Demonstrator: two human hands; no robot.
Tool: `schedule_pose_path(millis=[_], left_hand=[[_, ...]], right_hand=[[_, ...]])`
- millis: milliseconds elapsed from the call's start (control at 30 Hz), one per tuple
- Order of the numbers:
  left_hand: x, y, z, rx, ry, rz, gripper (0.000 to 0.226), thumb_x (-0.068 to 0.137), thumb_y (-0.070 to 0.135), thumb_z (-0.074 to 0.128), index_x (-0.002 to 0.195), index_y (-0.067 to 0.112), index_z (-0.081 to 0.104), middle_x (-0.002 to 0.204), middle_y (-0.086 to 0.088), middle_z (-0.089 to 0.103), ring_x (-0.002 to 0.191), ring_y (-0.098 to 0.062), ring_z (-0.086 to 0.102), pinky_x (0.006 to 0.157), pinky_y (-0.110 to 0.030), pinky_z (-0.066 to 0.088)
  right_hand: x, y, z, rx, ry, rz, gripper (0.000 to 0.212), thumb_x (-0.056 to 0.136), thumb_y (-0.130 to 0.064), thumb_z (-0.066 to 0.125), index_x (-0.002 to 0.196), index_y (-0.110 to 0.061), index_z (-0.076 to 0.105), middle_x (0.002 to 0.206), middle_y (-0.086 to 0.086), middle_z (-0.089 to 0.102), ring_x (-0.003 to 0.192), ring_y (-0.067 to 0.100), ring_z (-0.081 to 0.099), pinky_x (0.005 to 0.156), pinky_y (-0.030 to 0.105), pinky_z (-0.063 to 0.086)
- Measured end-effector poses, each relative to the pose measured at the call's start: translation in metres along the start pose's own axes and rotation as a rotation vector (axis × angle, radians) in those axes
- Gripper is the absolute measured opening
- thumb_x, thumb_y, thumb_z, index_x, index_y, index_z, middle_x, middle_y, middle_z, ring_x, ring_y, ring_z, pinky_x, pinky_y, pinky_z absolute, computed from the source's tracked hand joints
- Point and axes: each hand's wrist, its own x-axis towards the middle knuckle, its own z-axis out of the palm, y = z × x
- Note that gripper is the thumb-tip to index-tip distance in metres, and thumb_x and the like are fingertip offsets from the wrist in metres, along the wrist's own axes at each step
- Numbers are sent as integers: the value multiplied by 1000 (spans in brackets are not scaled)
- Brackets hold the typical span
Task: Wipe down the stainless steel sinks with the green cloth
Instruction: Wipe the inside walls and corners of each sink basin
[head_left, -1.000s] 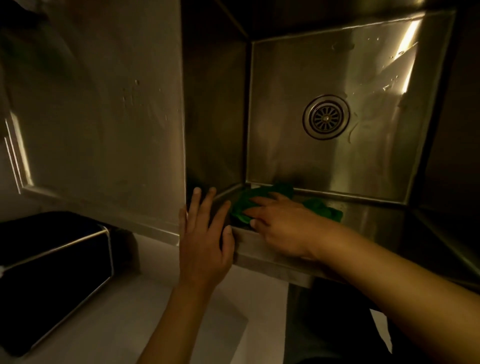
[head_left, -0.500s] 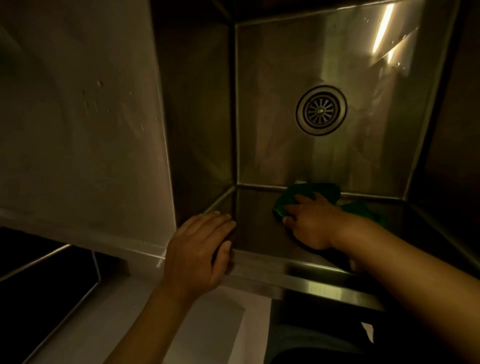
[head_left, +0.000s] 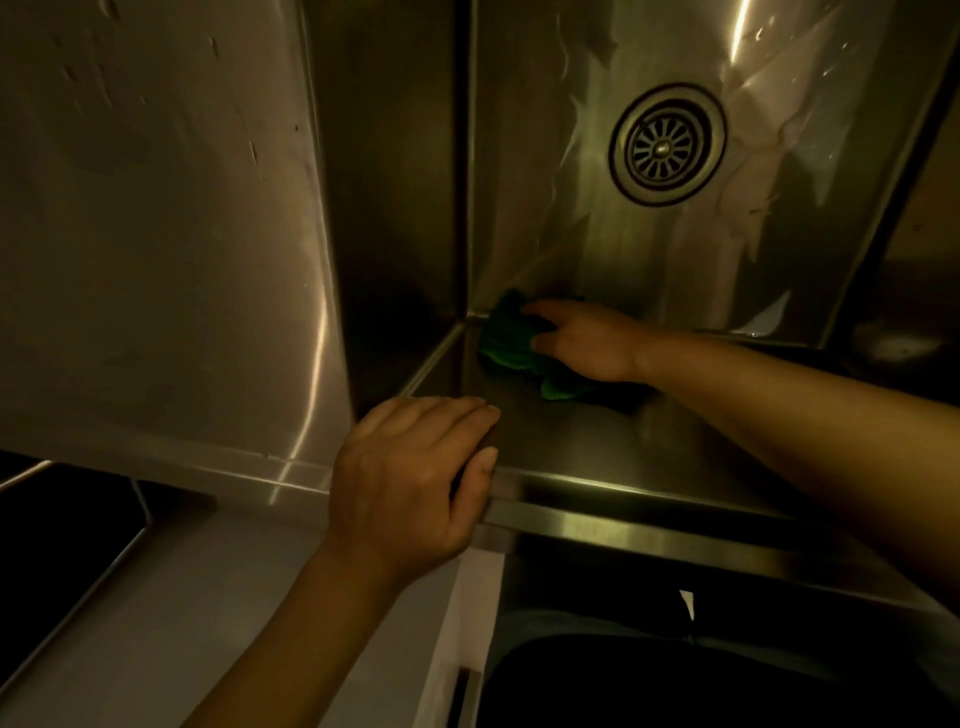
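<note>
- The green cloth (head_left: 511, 345) sits bunched low on the near wall of the sink (head_left: 597, 447), tucked into the near left corner where that wall meets the sink floor and the left wall
- The right hand (head_left: 592, 345) grasps the cloth: its fingers (head_left: 550, 310) lie over the top of the bunch and the thumb bends in below, with folds of cloth between them; a tail of cloth shows under the palm
- The right forearm reaches down into the basin from the right
- The left hand (head_left: 410, 478) clasps the sink's front rim at its left corner, fingers bent over the edge into the basin, thumb along the rim
- The round slotted drain (head_left: 667, 143) lies in the sink floor, well apart from the cloth
- Wet streaks and a bright reflection show on the floor right of the drain
- Left of the basin is a flat steel drainboard (head_left: 156, 260) with scattered spots
- A black box (head_left: 57, 545) with a metal edge sits at the lower left, cut off by the frame
</note>
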Motion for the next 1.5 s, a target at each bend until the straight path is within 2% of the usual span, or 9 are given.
schedule_pose_path(millis=[133, 267, 400, 533, 667, 1033, 1200, 1333, 1500], left_hand=[[-1, -3, 1, -15, 7, 8, 44, 106, 38, 41, 122, 16, 76, 123, 0, 75, 112, -18, 69, 95, -35, 48], [-1, -3, 2, -23, 21, 3, 45, 106, 38, 42, 125, 14, 74, 126, -2, 73, 115, -19, 68, 101, -29, 41], [-1, 0, 1, -40, -23, -35, 46, 105, 39, 42, 133, 16, 70, 133, -1, 70, 122, -18, 63, 106, -25, 33], [9, 21, 0, -15, -124, -149, 50, 102, 49, 40, 135, 24, 67, 136, 3, 67, 124, -16, 59, 100, -32, 31], [31, 49, 1, 26, -303, -187, 59, 101, 62, 31, 119, 26, 75, 120, 1, 74, 107, -22, 69, 86, -38, 46], [48, 71, 3, -56, -313, -265, 60, 98, 64, 29, 104, 25, 76, 96, 4, 74, 86, -20, 69, 66, -31, 44], [48, 74, 1, -78, -277, -275, 56, 97, 60, 34, 108, 24, 76, 95, 3, 75, 84, -21, 69, 64, -29, 38], [46, 74, 2, -127, -230, -292, 49, 97, 56, 40, 112, 24, 74, 98, 1, 74, 87, -24, 68, 65, -31, 42], [42, 77, 6, -150, -92, -309, 45, 97, 48, 48, 118, 16, 74, 102, -8, 75, 91, -32, 68, 76, -37, 44]], right_hand=[[13, -12, 1, 66, -47, -29, 45, 95, -31, 70, 139, -24, 61, 148, -3, 55, 131, 15, 54, 111, 25, 38], [-5, -19, 13, 43, -90, -173, 41, 101, -28, 61, 141, -25, 59, 148, -5, 55, 137, 11, 49, 120, 31, 32], [-60, -9, 3, -81, -117, -244, 43, 105, -36, 50, 147, -32, 51, 158, -13, 40, 148, 4, 29, 124, 24, 16], [-137, 14, -15, -172, -76, -168, 51, 99, -58, 34, 149, -51, 39, 161, -28, 24, 152, -2, 6, 124, 24, 5], [-179, 39, -31, -193, -37, -42, 62, 89, -68, 26, 148, -53, 38, 161, -28, 23, 153, -1, 7, 126, 28, 9], [-95, 101, -51, -247, -42, 254, 49, 106, -42, 43, 154, -31, 40, 164, -1, 30, 148, 24, 32, 122, 36, 22], [-52, 59, -24, -241, -64, 115, 50, 106, -42, 46, 154, -29, 42, 165, -1, 29, 150, 23, 29, 123, 34, 18], [-71, 38, -20, -129, -99, -94, 41, 103, -26, 57, 143, -20, 57, 150, 0, 51, 136, 12, 46, 112, 17, 29], [-135, 48, -42, -142, -115, -175, 50, 97, -13, 65, 145, -19, 54, 149, -3, 49, 138, 7, 44, 120, 25, 28]])
